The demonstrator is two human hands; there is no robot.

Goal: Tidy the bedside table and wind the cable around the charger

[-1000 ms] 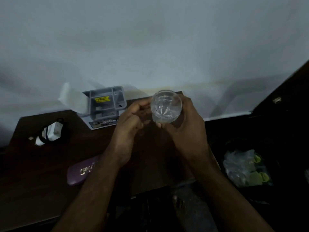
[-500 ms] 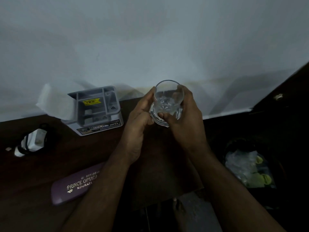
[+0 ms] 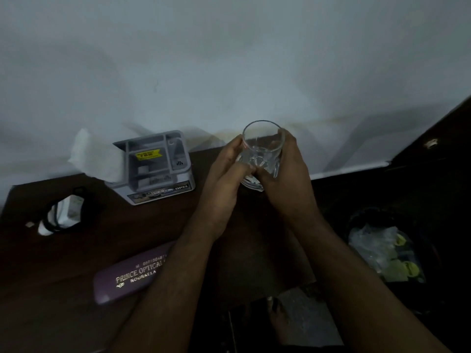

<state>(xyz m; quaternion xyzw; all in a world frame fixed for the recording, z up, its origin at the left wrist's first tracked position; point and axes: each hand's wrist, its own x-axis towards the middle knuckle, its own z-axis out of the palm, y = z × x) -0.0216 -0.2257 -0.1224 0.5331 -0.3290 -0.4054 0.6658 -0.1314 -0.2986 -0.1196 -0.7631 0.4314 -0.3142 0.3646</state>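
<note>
- Both hands hold a clear drinking glass (image 3: 262,149) between them at the far edge of the bench (image 3: 76,263), close to the pale wall (image 3: 229,59).
- The left hand (image 3: 224,179) has its fingers curled against the near-left side of the glass, thumb up along the wall of the glass.
- The right hand (image 3: 288,174) wraps the right side, fingers curled round it and fingertips meeting those of the left hand at the front.
- The glass is tilted, its open mouth turned up and toward the camera; whether its base touches the bench cannot be told.
- The white charger (image 3: 68,212) lies at the far left of the bench, with a dark cable (image 3: 51,222) looped around it; how tightly it is wound cannot be told in the dim light.
- A grey organiser box (image 3: 155,169) with a yellow sticker stands at the back, left of the hands, and a white tissue (image 3: 96,156) lies against its left side.
- A purple spectacle case (image 3: 130,276) printed "PRINCE OPTICAL" lies near the front, partly under the left forearm.
- Right of the bench, lower down, sits a dark bin (image 3: 382,250) with crumpled plastic and yellow-green scraps.
</note>
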